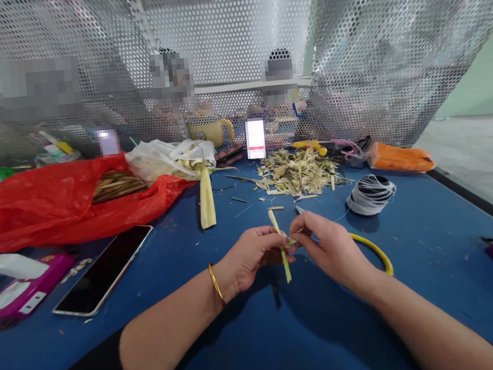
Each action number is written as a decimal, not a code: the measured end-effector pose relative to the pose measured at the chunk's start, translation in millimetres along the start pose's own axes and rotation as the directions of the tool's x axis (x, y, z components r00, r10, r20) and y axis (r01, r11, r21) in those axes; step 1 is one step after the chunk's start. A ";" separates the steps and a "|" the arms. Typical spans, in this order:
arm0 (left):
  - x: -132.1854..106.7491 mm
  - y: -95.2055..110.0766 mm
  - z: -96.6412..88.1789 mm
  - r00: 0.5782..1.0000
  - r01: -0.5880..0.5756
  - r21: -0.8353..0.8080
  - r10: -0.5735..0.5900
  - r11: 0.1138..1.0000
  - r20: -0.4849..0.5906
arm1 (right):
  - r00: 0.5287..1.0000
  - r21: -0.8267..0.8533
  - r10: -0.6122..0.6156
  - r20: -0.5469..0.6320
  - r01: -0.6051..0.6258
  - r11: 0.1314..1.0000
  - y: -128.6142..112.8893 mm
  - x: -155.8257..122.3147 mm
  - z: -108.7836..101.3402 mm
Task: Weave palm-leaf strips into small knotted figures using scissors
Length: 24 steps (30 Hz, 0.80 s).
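My left hand (pixel 259 256), a gold bangle at its wrist, pinches a narrow pale yellow-green strip of plant leaf (pixel 286 265) that stands nearly upright. My right hand (pixel 323 241) is closed, thumb and fingertips pinching a small bit at the side of the same strip. Its exact fold is hidden by the fingers. A yellow scissors-like handle (pixel 384 256) and a pointed metal tip (pixel 299 210) show on either side of my right hand; whether the hand touches them I cannot tell.
A heap of leaf scraps (pixel 301 171) lies ahead, with a thread spool (pixel 370 194) to its right. Leftward are a wide leaf piece (pixel 207 203), a red plastic bag (pixel 44 197), a phone (pixel 107 272) and a magenta glue gun (pixel 31 284). Perforated sheeting (pixel 233 30) stands behind, people beyond it.
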<state>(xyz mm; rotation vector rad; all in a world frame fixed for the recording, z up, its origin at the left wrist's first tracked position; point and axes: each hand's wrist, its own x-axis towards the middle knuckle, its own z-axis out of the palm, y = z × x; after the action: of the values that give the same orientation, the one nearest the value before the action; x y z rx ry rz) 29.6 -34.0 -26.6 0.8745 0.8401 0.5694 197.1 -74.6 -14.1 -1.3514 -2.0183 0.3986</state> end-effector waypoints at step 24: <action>-5.1 -3.0 1.7 0.863 -0.416 0.620 0.503 0.665 0.040 | 0.830 0.634 0.474 0.296 -0.541 0.552 0.4 2.9 6.2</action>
<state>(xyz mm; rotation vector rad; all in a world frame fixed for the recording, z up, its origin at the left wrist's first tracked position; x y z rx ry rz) 28.5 -40.1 -26.5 1.7044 0.9470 0.8263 192.5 -71.1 -17.8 -1.3761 -1.2307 1.3704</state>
